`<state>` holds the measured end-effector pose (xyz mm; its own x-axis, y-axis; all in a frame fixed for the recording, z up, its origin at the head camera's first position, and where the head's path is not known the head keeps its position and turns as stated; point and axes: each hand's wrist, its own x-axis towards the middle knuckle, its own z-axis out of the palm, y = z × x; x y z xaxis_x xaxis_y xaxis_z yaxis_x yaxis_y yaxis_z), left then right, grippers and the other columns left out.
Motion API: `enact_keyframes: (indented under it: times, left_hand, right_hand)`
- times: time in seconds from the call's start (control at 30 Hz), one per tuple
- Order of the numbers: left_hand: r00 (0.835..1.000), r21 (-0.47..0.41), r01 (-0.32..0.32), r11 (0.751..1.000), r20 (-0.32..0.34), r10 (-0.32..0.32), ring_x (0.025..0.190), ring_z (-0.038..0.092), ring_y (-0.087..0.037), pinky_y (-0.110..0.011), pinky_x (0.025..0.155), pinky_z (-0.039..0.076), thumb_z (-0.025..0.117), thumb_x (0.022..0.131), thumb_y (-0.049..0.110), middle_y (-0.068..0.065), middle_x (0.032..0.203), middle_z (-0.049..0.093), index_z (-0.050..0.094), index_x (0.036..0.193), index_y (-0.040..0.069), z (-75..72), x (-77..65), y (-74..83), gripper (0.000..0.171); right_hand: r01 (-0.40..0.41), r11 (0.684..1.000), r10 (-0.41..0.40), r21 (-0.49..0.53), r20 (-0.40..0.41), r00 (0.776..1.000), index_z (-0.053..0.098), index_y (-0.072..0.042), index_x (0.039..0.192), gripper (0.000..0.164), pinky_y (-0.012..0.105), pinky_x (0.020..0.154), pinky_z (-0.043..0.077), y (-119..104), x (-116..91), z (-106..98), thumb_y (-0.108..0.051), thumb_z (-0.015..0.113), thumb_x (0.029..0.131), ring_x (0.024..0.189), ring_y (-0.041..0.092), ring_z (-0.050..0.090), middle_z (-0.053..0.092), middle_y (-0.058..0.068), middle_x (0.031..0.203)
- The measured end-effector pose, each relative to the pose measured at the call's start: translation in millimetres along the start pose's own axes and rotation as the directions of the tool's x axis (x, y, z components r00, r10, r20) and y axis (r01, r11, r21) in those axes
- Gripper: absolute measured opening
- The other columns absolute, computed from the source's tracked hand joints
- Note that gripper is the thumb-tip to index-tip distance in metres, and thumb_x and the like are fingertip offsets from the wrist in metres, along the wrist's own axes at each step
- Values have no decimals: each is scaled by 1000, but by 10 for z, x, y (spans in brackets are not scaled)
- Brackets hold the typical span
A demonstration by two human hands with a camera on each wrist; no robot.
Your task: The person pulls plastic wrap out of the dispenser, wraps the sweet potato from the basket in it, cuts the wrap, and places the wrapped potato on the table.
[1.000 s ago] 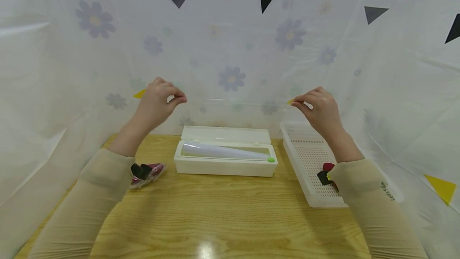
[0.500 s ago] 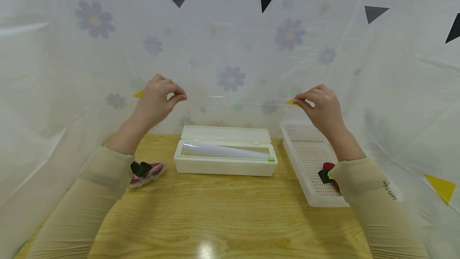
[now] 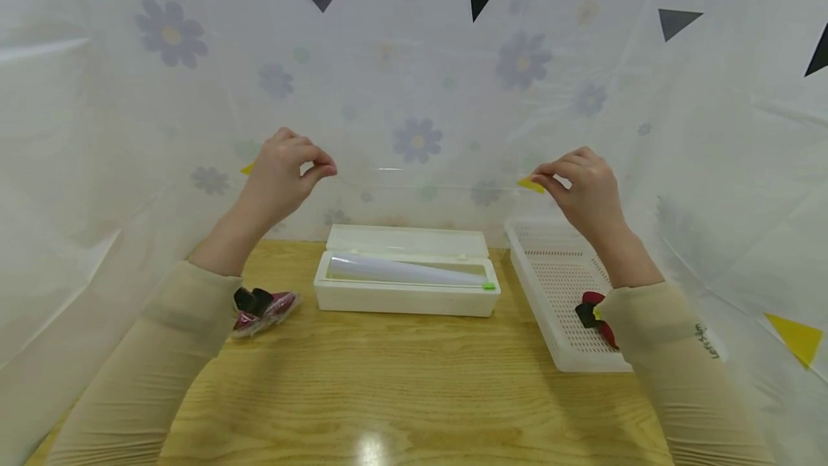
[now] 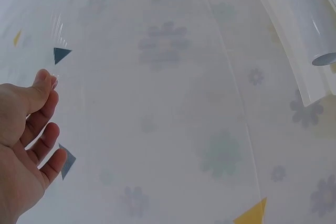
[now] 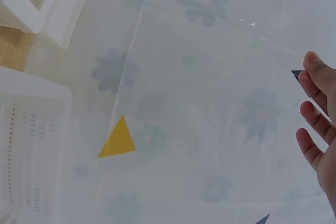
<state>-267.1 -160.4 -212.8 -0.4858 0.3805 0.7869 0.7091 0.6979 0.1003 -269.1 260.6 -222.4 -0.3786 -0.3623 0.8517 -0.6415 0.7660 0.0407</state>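
Observation:
My left hand (image 3: 278, 167) and right hand (image 3: 582, 189) are raised level above the table, well apart, each pinching between thumb and forefinger. Stretched between them is a sheet of clear cling film (image 3: 389, 169), which shows mainly as thin glints. Near the left fingertips the film (image 4: 59, 32) looks creased. The other fingers of the right hand (image 5: 323, 108) are loosely bent. Below and between the hands stands a white cling film box (image 3: 407, 300), its lid up, with a roll (image 3: 401, 270) inside and a green slider (image 3: 489, 285) at its right end.
A dark red and black item wrapped in clear film (image 3: 278, 306) lies by the left sleeve. At the right, a white perforated basket (image 3: 540, 308) holds a red and black item (image 3: 590, 311), partly behind the sleeve. A flower-patterned sheet (image 3: 414, 78) with triangular flags hangs behind the wooden table (image 3: 388, 380).
Both hands have risen slightly, still pinching the film between them. The right hand has also shifted a little to the right. The box, basket and wrapped item have not moved.

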Motion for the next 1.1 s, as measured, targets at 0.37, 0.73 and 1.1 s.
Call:
enact_keyframes:
  times: [0.37, 0.73, 1.1]
  left_hand:
    - [1000, 9, -10, 1000, -10, 10, 80, 50, -30, -43, 79, 41, 73, 81, 11, -12, 76, 67, 72, 82, 1, 3, 23, -2, 10]
    - [1000, 6, -14, 1000, -9, 14, 78, 50, -30, -42, 78, 40, 73, 81, 12, -13, 75, 67, 72, 82, 1, -37, 79, 18, 11]
    - [999, -18, 46, 999, 27, -46, 77, 48, -28, -38, 73, 38, 71, 83, 11, -13, 78, 66, 72, 85, 1, -84, 95, 54, 10]
  right_hand:
    - [-3, 1000, 3, -19, -2, 1000, 74, 0, 84, 14, 43, 71, 44, 10, 11, -44, -11, 77, 75, 78, 32, 55, 69, 16, 75]
    - [6, 1000, -6, -10, -1, 1000, 74, -2, 84, 12, 33, 64, 41, -4, 48, -83, -11, 74, 76, 75, 28, 55, 69, 13, 75]
    - [16, 1000, -16, -5, -21, 1000, 74, -3, 82, 10, 26, 60, 40, -17, 85, -79, -4, 77, 74, 68, 23, 54, 67, 11, 72]
